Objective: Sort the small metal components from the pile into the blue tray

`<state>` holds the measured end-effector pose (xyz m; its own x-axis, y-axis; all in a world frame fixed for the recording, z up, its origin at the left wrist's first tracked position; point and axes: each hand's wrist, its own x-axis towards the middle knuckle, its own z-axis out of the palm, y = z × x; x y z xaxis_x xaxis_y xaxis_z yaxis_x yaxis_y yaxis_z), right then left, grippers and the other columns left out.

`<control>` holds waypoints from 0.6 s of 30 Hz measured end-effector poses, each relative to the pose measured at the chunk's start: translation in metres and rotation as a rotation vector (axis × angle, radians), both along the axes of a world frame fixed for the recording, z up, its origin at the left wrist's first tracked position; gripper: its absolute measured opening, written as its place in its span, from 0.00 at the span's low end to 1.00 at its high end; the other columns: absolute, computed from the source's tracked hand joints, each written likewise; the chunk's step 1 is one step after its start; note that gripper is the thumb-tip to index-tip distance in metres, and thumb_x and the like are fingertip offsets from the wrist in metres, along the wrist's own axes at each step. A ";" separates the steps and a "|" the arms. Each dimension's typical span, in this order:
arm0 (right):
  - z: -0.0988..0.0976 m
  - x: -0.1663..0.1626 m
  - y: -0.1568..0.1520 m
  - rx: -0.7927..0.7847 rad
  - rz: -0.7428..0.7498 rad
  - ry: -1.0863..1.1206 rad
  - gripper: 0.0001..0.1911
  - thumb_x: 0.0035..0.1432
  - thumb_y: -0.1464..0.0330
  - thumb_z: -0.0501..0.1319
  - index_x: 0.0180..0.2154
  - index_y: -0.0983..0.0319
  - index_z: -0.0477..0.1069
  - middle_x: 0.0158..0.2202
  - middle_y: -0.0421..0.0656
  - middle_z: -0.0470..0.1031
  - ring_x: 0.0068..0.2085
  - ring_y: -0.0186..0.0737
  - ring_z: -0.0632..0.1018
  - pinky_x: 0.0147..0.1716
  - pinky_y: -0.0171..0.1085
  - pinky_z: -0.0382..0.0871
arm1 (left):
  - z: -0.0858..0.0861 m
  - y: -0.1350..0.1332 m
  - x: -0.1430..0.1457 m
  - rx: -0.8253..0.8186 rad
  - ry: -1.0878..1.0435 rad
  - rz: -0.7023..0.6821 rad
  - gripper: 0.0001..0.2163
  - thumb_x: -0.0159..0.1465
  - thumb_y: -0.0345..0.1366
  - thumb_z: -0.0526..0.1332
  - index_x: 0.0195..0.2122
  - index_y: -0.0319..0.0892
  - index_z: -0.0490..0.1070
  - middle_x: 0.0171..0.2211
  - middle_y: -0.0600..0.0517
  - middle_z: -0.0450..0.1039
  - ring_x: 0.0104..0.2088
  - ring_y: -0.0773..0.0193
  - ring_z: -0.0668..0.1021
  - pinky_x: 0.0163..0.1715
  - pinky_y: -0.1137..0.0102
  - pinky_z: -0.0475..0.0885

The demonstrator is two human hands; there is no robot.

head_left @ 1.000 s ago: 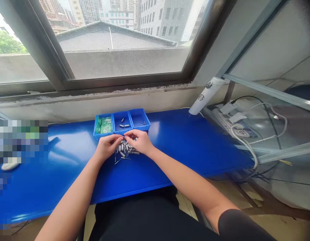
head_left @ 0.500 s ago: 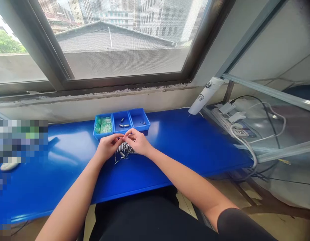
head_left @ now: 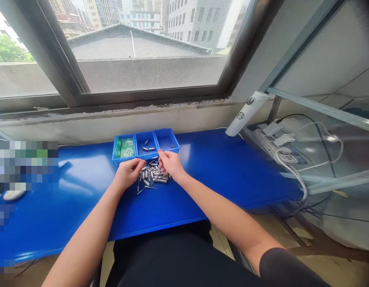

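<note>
A loose pile of small metal parts (head_left: 148, 175), short cylinders and thin pins, lies on the blue table. At its left edge is my left hand (head_left: 127, 174), thumb and forefinger pinched together; whatever is between them is too small to make out. My right hand (head_left: 171, 164) is over the pile's right side with its fingers curled closed. What it holds, if anything, cannot be made out. Just behind both hands stands a blue three-compartment tray (head_left: 136, 146). Green-tinted plastic packets (head_left: 126, 147) fill its left compartment, several metal cylinders (head_left: 148, 149) lie in the middle, and a few thin pins (head_left: 171, 145) in the right.
The blue table (head_left: 208, 167) runs along the wall below a window (head_left: 142, 71). A white bottle (head_left: 246, 113) is at the back right. Beyond the right edge are a power strip (head_left: 280, 145) with chargers and cables, and a metal frame (head_left: 324, 107). A blurred area covers the far left.
My hands were together over the pile and have now parted. My right hand has shifted right, uncovering more of the metal parts; my left hand has stayed nearly in place.
</note>
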<state>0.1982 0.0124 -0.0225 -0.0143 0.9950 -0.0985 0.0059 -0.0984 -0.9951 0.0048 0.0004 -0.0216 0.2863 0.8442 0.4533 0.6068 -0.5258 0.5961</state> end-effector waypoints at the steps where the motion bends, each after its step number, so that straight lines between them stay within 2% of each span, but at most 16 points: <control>1: 0.000 0.002 0.003 -0.030 -0.046 0.034 0.26 0.56 0.44 0.58 0.24 0.60 0.62 0.15 0.37 0.66 0.13 0.30 0.65 0.09 0.30 0.52 | 0.000 0.000 0.000 0.003 0.004 0.006 0.15 0.67 0.42 0.56 0.35 0.40 0.78 0.24 0.52 0.77 0.22 0.67 0.74 0.24 0.74 0.67; 6: 0.006 0.015 0.014 -0.026 -0.168 0.081 0.21 0.59 0.48 0.57 0.32 0.61 0.69 0.18 0.38 0.71 0.13 0.30 0.67 0.10 0.30 0.53 | 0.000 0.001 0.000 0.002 0.020 0.016 0.14 0.67 0.42 0.56 0.34 0.40 0.78 0.26 0.51 0.79 0.23 0.67 0.75 0.25 0.74 0.67; 10: 0.008 0.020 0.012 0.120 -0.149 -0.194 0.16 0.60 0.55 0.58 0.34 0.61 0.72 0.21 0.39 0.74 0.17 0.31 0.70 0.16 0.31 0.60 | -0.001 0.001 -0.001 -0.023 0.017 0.026 0.14 0.67 0.42 0.56 0.34 0.40 0.78 0.27 0.51 0.79 0.24 0.66 0.75 0.25 0.73 0.67; 14: 0.007 0.019 0.007 0.296 -0.003 -0.507 0.10 0.57 0.62 0.61 0.30 0.60 0.75 0.22 0.39 0.75 0.25 0.35 0.75 0.26 0.34 0.66 | 0.000 0.001 0.000 -0.017 0.010 0.023 0.13 0.67 0.41 0.57 0.34 0.40 0.78 0.27 0.51 0.79 0.24 0.66 0.76 0.25 0.74 0.67; 16: 0.008 0.019 0.005 0.345 0.106 -0.605 0.06 0.55 0.65 0.62 0.32 0.59 0.76 0.26 0.39 0.78 0.27 0.36 0.76 0.29 0.34 0.66 | 0.001 0.001 0.000 -0.010 0.003 0.022 0.13 0.66 0.41 0.57 0.34 0.40 0.78 0.27 0.50 0.79 0.24 0.66 0.76 0.25 0.74 0.67; 18: 0.011 0.021 0.003 0.375 0.225 -0.688 0.08 0.53 0.70 0.62 0.37 0.58 0.78 0.32 0.39 0.80 0.30 0.36 0.76 0.30 0.34 0.66 | 0.002 0.000 0.001 -0.006 -0.002 0.022 0.13 0.66 0.40 0.57 0.34 0.40 0.78 0.28 0.50 0.79 0.25 0.66 0.77 0.25 0.73 0.67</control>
